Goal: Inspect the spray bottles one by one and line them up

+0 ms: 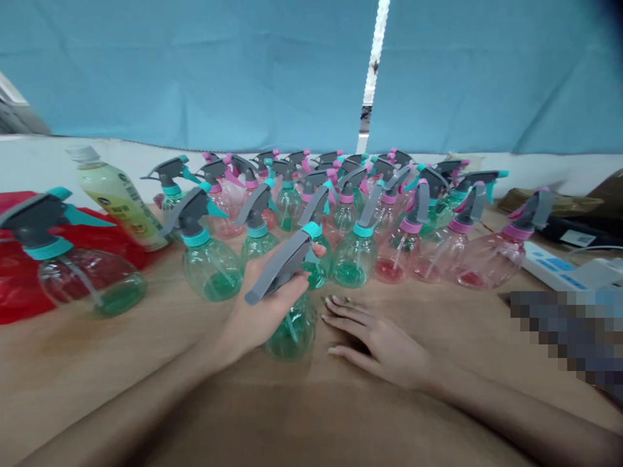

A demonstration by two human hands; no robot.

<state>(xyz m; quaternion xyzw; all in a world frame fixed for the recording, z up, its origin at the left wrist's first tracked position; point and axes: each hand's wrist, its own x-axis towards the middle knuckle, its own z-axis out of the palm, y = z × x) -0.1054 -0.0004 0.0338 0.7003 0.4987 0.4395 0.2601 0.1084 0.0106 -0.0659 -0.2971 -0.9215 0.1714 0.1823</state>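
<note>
One green spray bottle (289,347) in the left hand (260,308) contains a tube (292,329).

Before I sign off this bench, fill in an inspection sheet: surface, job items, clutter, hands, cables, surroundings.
Surface: wood-look tabletop, brownish stain toward the left.
Job items: green spray bottle in hand; other spray bottles, green and pink, crowd behind it, with one green bottle apart at far left.
Clutter: red bag and white-capped drink bottle at left; white block with blue patches at right, beside a pixelated area.
Hands: left hand grips the front bottle near its neck; right hand open, holding nothing.
Cables: thin white cable at right; ends unclear.
Surroundings: blue curtain above a white wall.
</note>
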